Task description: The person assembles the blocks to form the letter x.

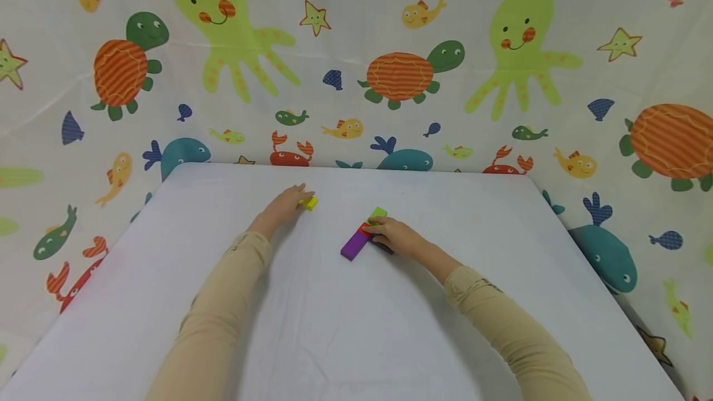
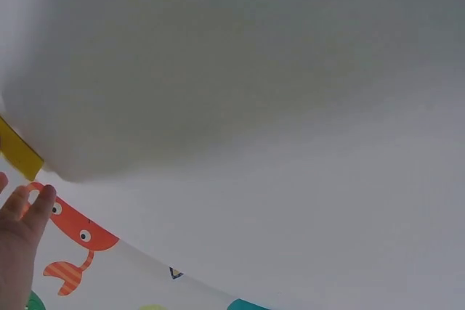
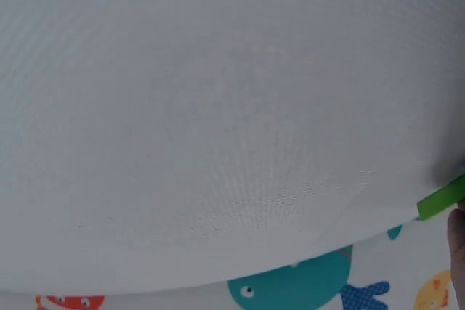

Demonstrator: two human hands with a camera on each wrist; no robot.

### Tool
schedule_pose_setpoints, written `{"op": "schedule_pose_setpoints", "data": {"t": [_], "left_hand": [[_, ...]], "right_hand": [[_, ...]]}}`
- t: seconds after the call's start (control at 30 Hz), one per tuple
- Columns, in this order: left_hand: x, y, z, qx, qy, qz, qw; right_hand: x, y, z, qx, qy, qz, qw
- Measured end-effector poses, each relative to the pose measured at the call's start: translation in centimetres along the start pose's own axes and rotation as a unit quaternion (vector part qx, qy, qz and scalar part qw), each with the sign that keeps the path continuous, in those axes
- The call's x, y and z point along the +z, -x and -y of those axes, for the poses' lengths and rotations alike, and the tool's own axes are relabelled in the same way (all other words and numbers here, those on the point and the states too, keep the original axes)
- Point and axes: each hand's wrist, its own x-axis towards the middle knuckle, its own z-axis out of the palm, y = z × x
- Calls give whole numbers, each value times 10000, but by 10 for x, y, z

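My left hand (image 1: pixel 285 204) reaches far forward on the left and pinches a small yellow block (image 1: pixel 309 203). In the left wrist view the yellow block (image 2: pixel 20 152) shows at the left edge, with outstretched fingers (image 2: pixel 38 212) just below its end. Right of the table's middle, my right hand (image 1: pixel 400 237) holds a red block (image 1: pixel 365 228), its fingers partly covering it. A purple block (image 1: pixel 354 245) and a green block (image 1: pixel 380 211) line up diagonally on either side of the red one. Beneath the palm, a dark piece (image 1: pixel 382 247) is mostly hidden.
A white-covered table (image 1: pixel 312 327) spreads under both arms. Behind it and along its sides hangs a curtain (image 1: pixel 345 36) printed with sea animals. Beige sleeves (image 1: pixel 501 320) cover the forearms.
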Motion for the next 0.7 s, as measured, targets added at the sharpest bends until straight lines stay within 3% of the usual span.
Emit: {"op": "schedule_pose_setpoints", "data": {"t": [0.3, 0.5, 0.7], "left_hand": [[-1, -10, -4, -289, 224, 85, 9993], [-4, -7, -6, -278, 164, -94, 9994], [-3, -7, -6, -416, 201, 2, 9989]], "right_hand": [[-1, -1, -1, -37, 72, -30, 10000], [1, -1, -2, -286, 218, -210, 9991], [3, -1, -5, -266, 173, -239, 9992]]}}
